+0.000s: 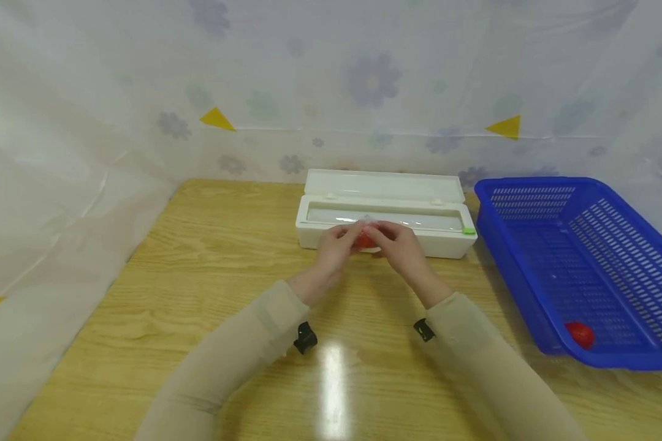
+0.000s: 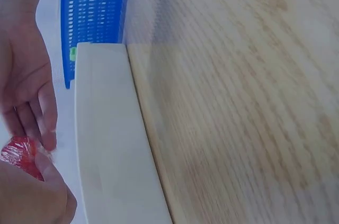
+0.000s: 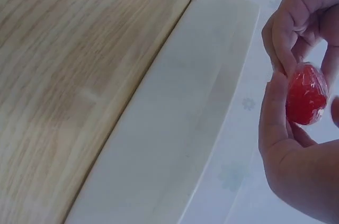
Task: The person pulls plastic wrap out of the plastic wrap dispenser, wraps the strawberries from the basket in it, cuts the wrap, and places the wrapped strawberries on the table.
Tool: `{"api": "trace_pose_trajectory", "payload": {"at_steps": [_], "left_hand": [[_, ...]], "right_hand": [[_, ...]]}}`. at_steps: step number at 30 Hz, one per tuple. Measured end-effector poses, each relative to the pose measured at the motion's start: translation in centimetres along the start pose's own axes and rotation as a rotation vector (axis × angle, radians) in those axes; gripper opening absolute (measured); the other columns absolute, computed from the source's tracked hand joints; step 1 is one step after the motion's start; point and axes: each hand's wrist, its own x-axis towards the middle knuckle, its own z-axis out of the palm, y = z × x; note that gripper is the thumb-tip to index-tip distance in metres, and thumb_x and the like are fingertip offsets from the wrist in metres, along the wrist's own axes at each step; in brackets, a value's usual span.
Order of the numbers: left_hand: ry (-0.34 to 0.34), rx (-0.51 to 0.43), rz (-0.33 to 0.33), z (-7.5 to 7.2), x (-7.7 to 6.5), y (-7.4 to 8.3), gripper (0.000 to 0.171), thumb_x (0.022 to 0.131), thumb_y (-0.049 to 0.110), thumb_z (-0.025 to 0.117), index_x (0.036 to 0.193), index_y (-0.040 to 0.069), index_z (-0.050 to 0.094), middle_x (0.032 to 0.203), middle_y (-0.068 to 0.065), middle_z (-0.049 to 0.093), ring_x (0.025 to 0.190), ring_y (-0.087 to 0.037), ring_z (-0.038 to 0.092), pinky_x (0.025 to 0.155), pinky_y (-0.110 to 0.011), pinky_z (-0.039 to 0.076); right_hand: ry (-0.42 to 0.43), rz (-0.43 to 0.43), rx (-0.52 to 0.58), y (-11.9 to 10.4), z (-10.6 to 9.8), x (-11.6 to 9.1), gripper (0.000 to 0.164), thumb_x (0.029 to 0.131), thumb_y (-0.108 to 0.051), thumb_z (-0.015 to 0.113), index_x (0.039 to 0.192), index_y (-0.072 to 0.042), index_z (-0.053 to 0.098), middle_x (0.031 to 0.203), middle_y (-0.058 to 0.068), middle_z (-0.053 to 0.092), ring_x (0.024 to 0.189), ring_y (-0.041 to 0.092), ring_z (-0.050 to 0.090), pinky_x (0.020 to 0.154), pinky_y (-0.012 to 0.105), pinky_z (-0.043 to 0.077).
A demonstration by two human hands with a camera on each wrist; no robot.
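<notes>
Both hands meet over a cling film dispenser and hold a small red rounded thing wrapped in crinkled clear film. It has a smooth, egg-like outline; its kind is not shown. My left hand pinches it from the left with thumb and fingertips. From the other side my right hand curls its fingers and thumb around it. The white dispenser has its lid raised at the back, and a film roll shows inside. A green tab sits at its right end.
A blue perforated basket stands to the right, close to the dispenser's end. Another red rounded thing lies in its near left corner. Behind the wooden table hangs a flowered sheet with yellow triangles.
</notes>
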Motion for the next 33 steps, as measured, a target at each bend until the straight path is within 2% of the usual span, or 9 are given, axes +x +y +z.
{"api": "trace_pose_trajectory", "payload": {"at_steps": [4,7,10,13,19,22,25,30,33], "left_hand": [[0.059,-0.029,0.006,-1.3,0.5,0.6,0.039,0.092,0.029,0.059,0.114,-0.004,0.06,0.115,-0.016,0.063,0.087,-0.012,0.062,0.091,-0.03,0.05],[0.109,-0.071,0.009,-2.9,1.1,1.2,0.039,0.093,0.027,0.057,0.116,-0.005,0.058,0.116,-0.016,0.061,0.086,-0.011,0.06,0.09,-0.027,0.051],[0.16,-0.094,0.019,-5.0,1.8,1.7,0.04,0.095,0.025,0.054,0.118,-0.008,0.055,0.115,-0.015,0.059,0.087,-0.011,0.058,0.086,-0.022,0.052],[0.222,-0.078,0.025,-7.3,2.6,2.0,0.041,0.096,0.026,0.052,0.12,-0.007,0.053,0.113,-0.012,0.057,0.087,-0.01,0.057,0.084,-0.019,0.051],[0.359,-0.04,0.031,-11.9,4.1,1.5,0.045,0.095,0.03,0.052,0.122,-0.006,0.053,0.122,-0.013,0.053,0.099,-0.014,0.057,0.093,-0.024,0.048],[0.393,-0.002,-0.002,-13.8,4.5,1.1,0.047,0.095,0.032,0.051,0.126,-0.003,0.051,0.131,-0.014,0.05,0.112,-0.019,0.055,0.097,-0.025,0.046],[0.399,0.044,-0.045,-15.0,4.9,0.7,0.048,0.097,0.031,0.049,0.132,-0.001,0.047,0.137,-0.016,0.046,0.12,-0.022,0.051,0.1,-0.026,0.044],[0.405,0.116,-0.144,-15.9,5.9,0.2,0.049,0.098,0.028,0.046,0.137,-0.001,0.041,0.141,-0.016,0.043,0.122,-0.021,0.047,0.103,-0.027,0.041],[0.436,0.145,-0.204,-16.0,6.5,-0.1,0.051,0.096,0.028,0.049,0.138,-0.001,0.041,0.142,-0.015,0.043,0.124,-0.02,0.044,0.105,-0.027,0.038]], "right_hand": [[-0.017,0.017,-0.005,-0.2,-0.2,-0.3,0.049,0.099,-0.031,0.045,0.135,0.001,0.045,0.125,0.024,0.057,0.106,0.034,0.06,0.081,0.039,0.055],[-0.029,0.032,-0.04,-0.1,-0.7,-0.4,0.049,0.099,-0.033,0.043,0.131,0.004,0.046,0.123,0.027,0.056,0.108,0.036,0.058,0.084,0.04,0.054],[-0.042,0.038,-0.082,0.2,-1.4,-0.6,0.048,0.099,-0.034,0.043,0.123,0.006,0.053,0.121,0.027,0.057,0.11,0.037,0.057,0.085,0.041,0.053],[-0.036,0.028,-0.142,0.6,-2.2,-0.6,0.047,0.099,-0.034,0.044,0.117,0.007,0.057,0.118,0.027,0.059,0.108,0.037,0.057,0.085,0.041,0.053],[0.002,0.003,-0.281,1.2,-3.5,-0.7,0.045,0.097,-0.036,0.047,0.11,0.005,0.062,0.109,0.023,0.062,0.1,0.031,0.058,0.082,0.04,0.052],[0.008,0.004,-0.301,1.6,-3.9,-0.7,0.044,0.097,-0.036,0.048,0.107,0.004,0.063,0.107,0.023,0.062,0.098,0.032,0.058,0.081,0.037,0.051],[0.012,0.0,-0.344,1.9,-4.4,-0.7,0.041,0.096,-0.035,0.049,0.107,0.002,0.064,0.107,0.022,0.062,0.096,0.033,0.058,0.079,0.037,0.049],[0.018,-0.012,-0.448,1.6,-5.5,-0.7,0.037,0.096,-0.032,0.05,0.113,-0.002,0.063,0.112,0.02,0.063,0.101,0.033,0.057,0.084,0.044,0.046],[0.019,-0.022,-0.476,1.0,-5.9,-0.7,0.036,0.096,-0.031,0.051,0.113,-0.002,0.063,0.113,0.02,0.063,0.104,0.034,0.057,0.087,0.048,0.045]]}}
